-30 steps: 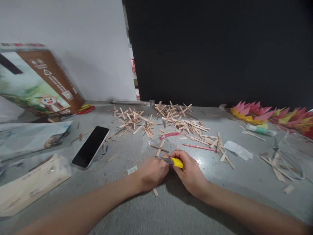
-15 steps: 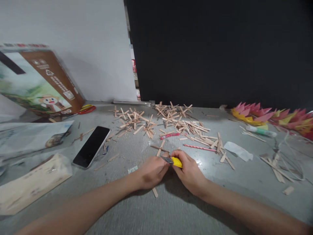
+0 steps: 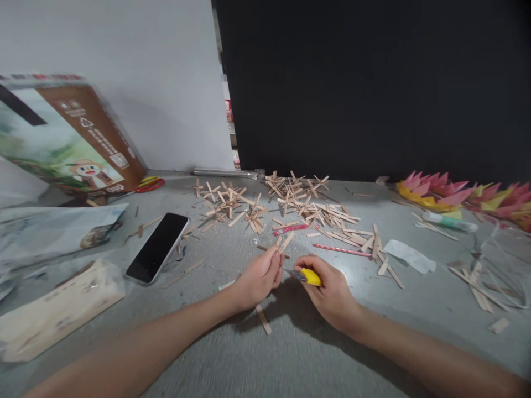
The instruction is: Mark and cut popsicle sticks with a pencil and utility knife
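My left hand (image 3: 259,276) is lifted a little off the grey table (image 3: 290,354) and pinches a short wooden stick (image 3: 285,242) that points up and to the right. My right hand (image 3: 327,290) grips a yellow utility knife (image 3: 306,276), its grey blade end pointing left toward the left hand. A small gap separates the blade and the stick. A cut piece of stick (image 3: 263,319) lies on the table below my left hand.
Piles of wooden sticks and glued crosses (image 3: 298,207) lie beyond my hands, with a red pencil (image 3: 342,250). A black phone (image 3: 157,247) lies at left near a cardboard box (image 3: 70,141) and plastic packets (image 3: 53,304). Paper flowers (image 3: 431,190), a glue tube (image 3: 450,222) and wire sit at right.
My left hand has lifted away from the knife with a stick in its fingers. The right hand with the knife has drawn slightly right. A cut piece now lies uncovered on the table.
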`<state>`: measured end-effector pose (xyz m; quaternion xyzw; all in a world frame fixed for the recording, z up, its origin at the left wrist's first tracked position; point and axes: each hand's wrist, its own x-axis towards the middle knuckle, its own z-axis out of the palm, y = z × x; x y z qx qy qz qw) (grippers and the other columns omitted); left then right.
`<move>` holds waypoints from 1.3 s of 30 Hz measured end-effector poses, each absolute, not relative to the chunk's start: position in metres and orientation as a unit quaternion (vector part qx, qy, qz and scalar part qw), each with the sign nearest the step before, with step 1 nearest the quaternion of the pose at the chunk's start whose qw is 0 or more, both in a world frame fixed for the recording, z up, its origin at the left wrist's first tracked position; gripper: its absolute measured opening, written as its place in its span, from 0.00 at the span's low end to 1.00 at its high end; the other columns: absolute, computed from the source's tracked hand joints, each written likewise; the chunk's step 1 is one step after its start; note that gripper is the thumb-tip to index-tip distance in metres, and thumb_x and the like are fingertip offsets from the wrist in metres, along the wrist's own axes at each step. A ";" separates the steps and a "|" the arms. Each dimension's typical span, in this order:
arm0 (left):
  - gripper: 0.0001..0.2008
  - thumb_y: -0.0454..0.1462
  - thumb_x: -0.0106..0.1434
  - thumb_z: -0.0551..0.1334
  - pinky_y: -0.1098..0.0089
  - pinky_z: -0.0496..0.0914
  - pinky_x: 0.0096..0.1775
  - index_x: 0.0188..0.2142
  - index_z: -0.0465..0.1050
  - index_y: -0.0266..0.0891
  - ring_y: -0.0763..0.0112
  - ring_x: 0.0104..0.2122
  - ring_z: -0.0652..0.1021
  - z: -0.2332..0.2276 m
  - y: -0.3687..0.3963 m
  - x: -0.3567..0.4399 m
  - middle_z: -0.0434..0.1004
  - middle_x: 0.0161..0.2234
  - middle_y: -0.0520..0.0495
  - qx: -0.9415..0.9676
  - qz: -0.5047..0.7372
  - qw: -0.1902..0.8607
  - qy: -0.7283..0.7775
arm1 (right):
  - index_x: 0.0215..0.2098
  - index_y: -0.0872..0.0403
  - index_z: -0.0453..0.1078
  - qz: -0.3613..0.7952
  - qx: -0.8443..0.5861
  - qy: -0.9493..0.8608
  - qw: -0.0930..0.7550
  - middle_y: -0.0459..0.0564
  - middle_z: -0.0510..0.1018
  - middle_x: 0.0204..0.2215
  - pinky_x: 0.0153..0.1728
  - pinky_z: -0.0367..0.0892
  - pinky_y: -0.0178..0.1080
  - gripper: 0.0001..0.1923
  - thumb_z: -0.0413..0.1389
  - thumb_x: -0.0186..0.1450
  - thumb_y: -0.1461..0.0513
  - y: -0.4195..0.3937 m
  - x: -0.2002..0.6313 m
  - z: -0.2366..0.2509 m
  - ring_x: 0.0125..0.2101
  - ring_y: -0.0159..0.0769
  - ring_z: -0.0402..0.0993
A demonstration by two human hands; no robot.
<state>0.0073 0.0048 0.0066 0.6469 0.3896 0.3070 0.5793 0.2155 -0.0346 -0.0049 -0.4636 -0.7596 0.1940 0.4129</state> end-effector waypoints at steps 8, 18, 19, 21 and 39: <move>0.25 0.62 0.74 0.52 0.75 0.60 0.25 0.35 0.59 0.44 0.76 0.23 0.62 0.005 0.007 0.007 0.60 0.26 0.58 0.603 0.340 0.596 0.407 | 0.59 0.50 0.65 0.194 -0.541 -0.703 0.420 0.46 0.79 0.34 0.36 0.75 0.40 0.17 0.58 0.74 0.59 -0.022 0.230 -0.010 0.32 0.39 0.80; 0.22 0.54 0.76 0.53 0.74 0.57 0.24 0.32 0.59 0.43 0.75 0.19 0.60 -0.001 0.018 -0.001 0.57 0.19 0.59 0.553 0.450 0.489 0.502 | 0.66 0.50 0.56 0.222 -0.476 -0.757 0.389 0.53 0.80 0.43 0.39 0.77 0.42 0.18 0.50 0.79 0.58 -0.018 0.236 -0.007 0.37 0.41 0.81; 0.21 0.53 0.76 0.53 0.74 0.57 0.24 0.32 0.61 0.43 0.75 0.19 0.60 0.001 0.017 -0.001 0.58 0.19 0.59 0.556 0.445 0.477 0.515 | 0.65 0.49 0.59 0.209 -0.484 -0.763 0.375 0.53 0.82 0.43 0.40 0.77 0.41 0.17 0.50 0.79 0.58 -0.015 0.238 -0.005 0.37 0.41 0.82; 0.19 0.51 0.75 0.54 0.74 0.55 0.24 0.33 0.64 0.42 0.75 0.19 0.59 0.005 0.015 -0.001 0.57 0.18 0.59 0.567 0.432 0.464 0.527 | 0.61 0.49 0.66 0.180 -0.491 -0.764 0.377 0.53 0.84 0.44 0.40 0.76 0.40 0.15 0.52 0.78 0.57 -0.010 0.241 -0.001 0.36 0.40 0.83; 0.18 0.49 0.74 0.53 0.73 0.52 0.25 0.35 0.71 0.40 0.74 0.20 0.58 0.008 0.011 0.000 0.55 0.19 0.59 0.647 0.356 0.417 0.530 | 0.65 0.51 0.67 0.195 -0.453 -0.802 0.336 0.51 0.85 0.38 0.37 0.75 0.35 0.19 0.51 0.78 0.58 -0.021 0.241 0.003 0.32 0.36 0.82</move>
